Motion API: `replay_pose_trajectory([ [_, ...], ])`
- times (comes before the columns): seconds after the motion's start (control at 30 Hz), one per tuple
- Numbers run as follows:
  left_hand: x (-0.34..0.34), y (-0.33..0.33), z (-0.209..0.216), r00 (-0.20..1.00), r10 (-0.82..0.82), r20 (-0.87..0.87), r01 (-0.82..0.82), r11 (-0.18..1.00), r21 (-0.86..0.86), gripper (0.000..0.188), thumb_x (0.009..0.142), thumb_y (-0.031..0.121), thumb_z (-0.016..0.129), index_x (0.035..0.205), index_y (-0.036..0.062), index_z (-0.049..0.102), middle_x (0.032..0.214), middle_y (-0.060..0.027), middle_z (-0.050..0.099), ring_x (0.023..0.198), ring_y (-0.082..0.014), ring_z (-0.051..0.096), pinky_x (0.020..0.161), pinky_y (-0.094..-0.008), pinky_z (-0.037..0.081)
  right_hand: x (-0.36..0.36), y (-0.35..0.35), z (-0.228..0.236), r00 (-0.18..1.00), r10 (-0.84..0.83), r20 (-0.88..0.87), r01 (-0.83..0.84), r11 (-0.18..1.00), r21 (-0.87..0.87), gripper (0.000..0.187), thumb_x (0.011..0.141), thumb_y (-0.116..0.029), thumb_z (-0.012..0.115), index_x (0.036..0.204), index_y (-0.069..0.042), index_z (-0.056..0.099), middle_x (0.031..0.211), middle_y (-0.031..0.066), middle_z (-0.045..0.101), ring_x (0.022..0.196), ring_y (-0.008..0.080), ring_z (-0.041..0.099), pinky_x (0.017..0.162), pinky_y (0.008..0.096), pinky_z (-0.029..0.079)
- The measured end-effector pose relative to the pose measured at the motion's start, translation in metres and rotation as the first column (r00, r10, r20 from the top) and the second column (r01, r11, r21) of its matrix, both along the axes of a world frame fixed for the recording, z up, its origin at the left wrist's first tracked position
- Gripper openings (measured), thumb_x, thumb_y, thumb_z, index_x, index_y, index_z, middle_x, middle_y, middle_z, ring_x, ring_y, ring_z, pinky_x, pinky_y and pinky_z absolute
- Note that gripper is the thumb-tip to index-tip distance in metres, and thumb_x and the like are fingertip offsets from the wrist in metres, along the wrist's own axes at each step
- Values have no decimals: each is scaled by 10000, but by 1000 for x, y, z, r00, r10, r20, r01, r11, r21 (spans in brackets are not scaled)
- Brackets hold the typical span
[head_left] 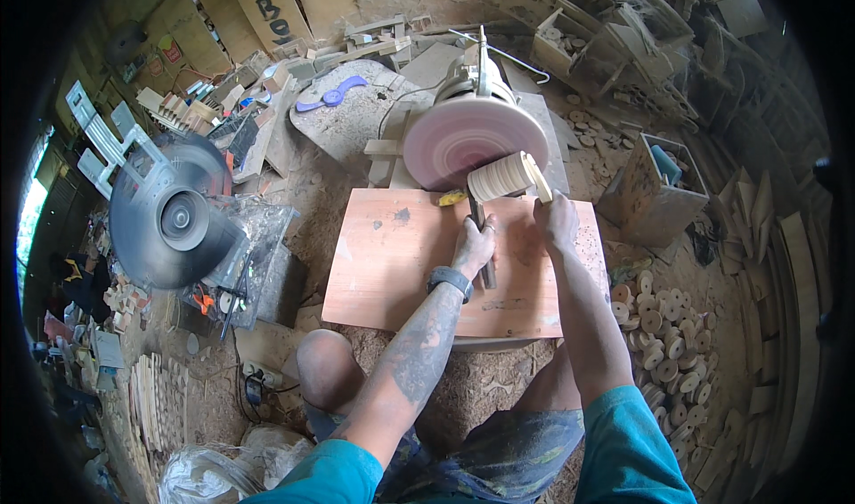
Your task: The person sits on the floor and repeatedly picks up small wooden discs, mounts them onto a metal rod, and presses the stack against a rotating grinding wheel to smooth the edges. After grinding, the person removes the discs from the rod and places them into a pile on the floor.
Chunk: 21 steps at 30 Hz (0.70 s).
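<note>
A stack of pale round wooden discs (497, 177) lies sideways against the face of a large sanding disc (445, 148), whose surface shows blurred rings. My right hand (558, 224) is closed round a flat light wooden handle (540, 182) at the stack's right end. Below the stack, my left hand (473, 245) grips a dark narrow bar (488, 275) that runs from the stack toward me over the wooden board (383, 290). The fingers' undersides are hidden. A small yellow object (451, 198) sits by the sanding disc's lower edge.
Left of the board stands a large fan (169, 210) with blurred blades. A purple three-armed piece (332, 96) rests on a dusty surface behind. Many holed wooden discs (672, 344) are heaped on the floor at right, near a wooden box (655, 192). Wood strips (160, 410) lie at lower left.
</note>
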<state>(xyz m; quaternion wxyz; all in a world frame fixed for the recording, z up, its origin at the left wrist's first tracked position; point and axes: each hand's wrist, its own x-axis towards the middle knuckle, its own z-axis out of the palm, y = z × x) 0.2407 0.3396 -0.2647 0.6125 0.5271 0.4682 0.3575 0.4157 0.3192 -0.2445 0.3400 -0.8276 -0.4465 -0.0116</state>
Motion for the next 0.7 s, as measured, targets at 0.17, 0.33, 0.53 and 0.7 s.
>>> replay_pose_trajectory([
  [0.17,0,0,3,998,9,-54,-9,1000,5,428,990,379,551,1006,-25,410,570,-80,547,403,-192,561,353,-365,487,0,1,-2,1000,-6,-4,6,1000,3,216,838,-233,644,897,-28,677,841,248,682,832,445,661,756,527,509],
  [0.33,1,0,4,999,8,-47,-8,1000,-1,421,990,384,552,996,-15,416,572,-78,547,402,-192,561,357,-364,491,1,1,-3,1000,-3,-10,3,1000,14,228,834,-239,653,907,-25,681,844,247,684,840,441,663,759,524,512],
  [0.53,3,0,5,999,-2,-52,2,1000,5,428,989,397,552,992,-11,425,578,-74,549,402,-188,561,365,-358,493,1,-1,1,1000,-15,-14,15,1000,2,236,832,-247,659,904,-24,682,846,248,684,839,446,662,758,524,514],
  [0.7,3,-1,4,998,19,-66,-18,999,29,436,988,399,556,966,-20,439,581,-78,554,404,-195,570,367,-359,485,1,-2,2,1000,-19,-18,19,1000,-2,240,831,-252,662,902,-23,681,851,249,684,843,445,662,761,524,516],
])
